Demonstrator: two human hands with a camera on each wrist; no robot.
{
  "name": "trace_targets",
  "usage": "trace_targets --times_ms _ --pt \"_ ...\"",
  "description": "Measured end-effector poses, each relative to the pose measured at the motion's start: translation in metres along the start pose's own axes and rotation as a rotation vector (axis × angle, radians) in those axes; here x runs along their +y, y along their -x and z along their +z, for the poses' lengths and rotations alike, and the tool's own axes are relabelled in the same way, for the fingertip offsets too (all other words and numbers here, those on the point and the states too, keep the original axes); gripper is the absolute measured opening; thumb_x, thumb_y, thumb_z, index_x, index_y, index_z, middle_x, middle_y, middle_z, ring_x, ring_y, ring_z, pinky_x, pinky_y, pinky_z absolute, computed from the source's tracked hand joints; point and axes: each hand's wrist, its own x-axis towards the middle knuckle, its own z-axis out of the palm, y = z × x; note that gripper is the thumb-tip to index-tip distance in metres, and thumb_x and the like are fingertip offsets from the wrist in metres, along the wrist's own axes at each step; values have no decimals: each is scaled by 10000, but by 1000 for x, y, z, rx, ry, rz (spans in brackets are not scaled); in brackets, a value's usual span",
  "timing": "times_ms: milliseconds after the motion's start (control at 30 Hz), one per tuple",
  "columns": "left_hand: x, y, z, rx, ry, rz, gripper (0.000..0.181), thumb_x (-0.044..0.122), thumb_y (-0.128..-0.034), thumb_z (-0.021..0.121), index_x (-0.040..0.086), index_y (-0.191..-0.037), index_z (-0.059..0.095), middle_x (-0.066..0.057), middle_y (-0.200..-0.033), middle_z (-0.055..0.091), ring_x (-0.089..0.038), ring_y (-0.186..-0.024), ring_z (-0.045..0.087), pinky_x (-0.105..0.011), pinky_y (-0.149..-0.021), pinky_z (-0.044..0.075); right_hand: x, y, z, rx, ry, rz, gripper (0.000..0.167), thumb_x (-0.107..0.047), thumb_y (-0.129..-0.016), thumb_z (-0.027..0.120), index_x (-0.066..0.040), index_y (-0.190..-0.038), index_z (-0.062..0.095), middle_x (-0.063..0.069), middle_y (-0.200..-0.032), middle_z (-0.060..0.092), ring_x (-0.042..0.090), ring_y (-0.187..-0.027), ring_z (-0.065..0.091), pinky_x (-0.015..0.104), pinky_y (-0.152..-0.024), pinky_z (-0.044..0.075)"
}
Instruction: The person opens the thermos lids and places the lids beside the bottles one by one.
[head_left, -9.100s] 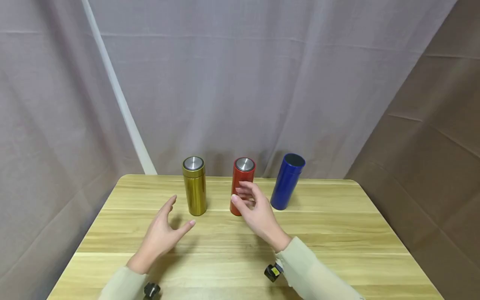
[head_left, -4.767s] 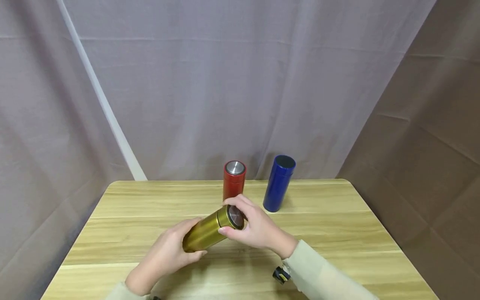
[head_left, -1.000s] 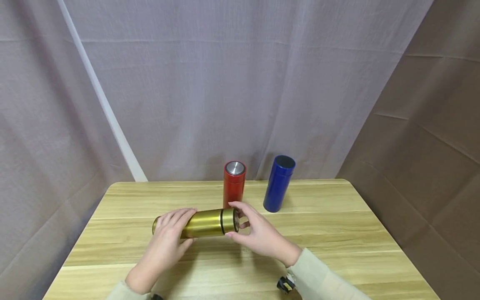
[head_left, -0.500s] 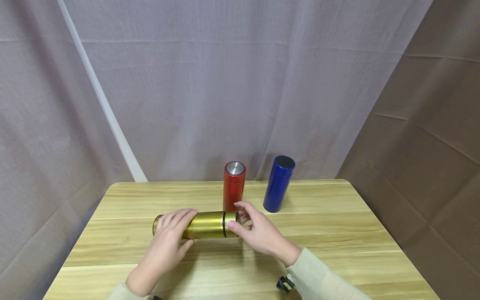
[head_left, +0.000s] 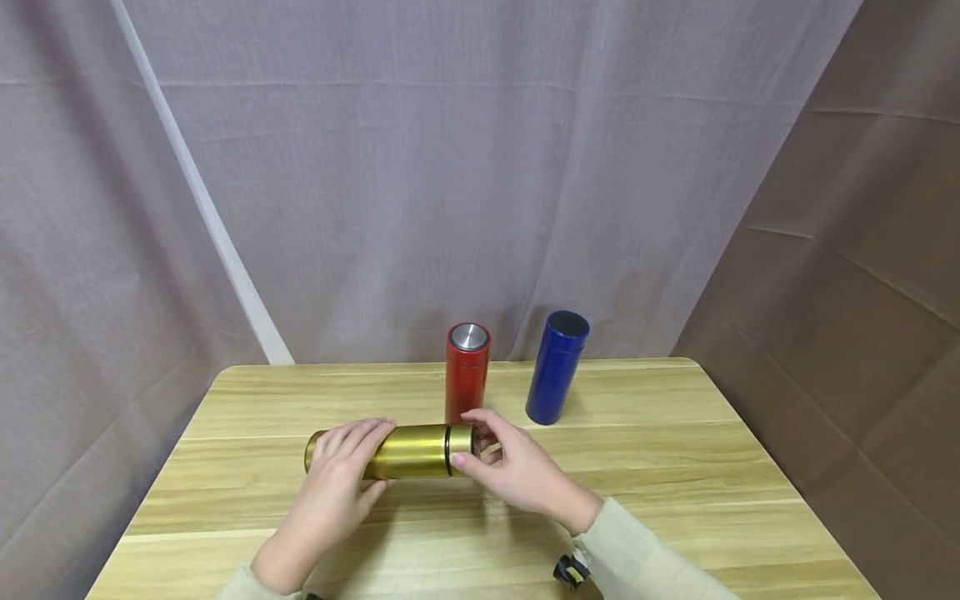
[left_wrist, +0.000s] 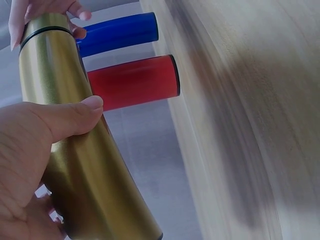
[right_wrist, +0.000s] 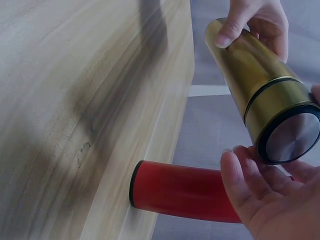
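Note:
A gold thermos (head_left: 411,451) lies level in the air above the table, its cap (head_left: 461,448) pointing right. My left hand (head_left: 337,475) grips the body near the base, thumb along one side in the left wrist view. My right hand (head_left: 517,462) holds the cap, thumb on its near side and fingers around the far side. A thin dark seam runs between cap and body, and the right wrist view shows the cap's silver end disc (right_wrist: 294,137). Behind, a red thermos (head_left: 467,379) stands upright, its lower end partly hidden by the right hand and gold thermos.
A blue thermos (head_left: 556,371) stands to the right of the red one, near the back of the wooden table (head_left: 675,475). Grey curtains (head_left: 450,183) hang behind the table, with a brown one (head_left: 862,292) at the right.
The gold thermos, first standing on the table, was lifted, tilted, then turned level. Within the last second, my right thumb and fingers have shifted around the cap; the left hand has stayed nearly still.

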Motion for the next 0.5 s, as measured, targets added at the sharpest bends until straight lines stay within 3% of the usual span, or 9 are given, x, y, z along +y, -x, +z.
trace_targets --times_ms 300,500 --pt "0 1 0 -36 8 -30 806 173 -645 884 106 -1362 523 -73 -1310 562 -320 -1190 481 -517 -1015 303 2 2 -1 -28 73 -185 739 -264 -851 740 -219 -1465 331 -30 -1351 462 101 -1148 504 329 -904 500" --pt "1 1 1 -32 17 -23 795 175 -651 881 118 -1360 525 -62 -1305 562 -314 -1184 482 -506 -1012 300 2 4 -1 -4 72 -158 733 -408 -861 715 -258 -1461 322 -76 -1373 428 109 -1202 474 354 -944 474"
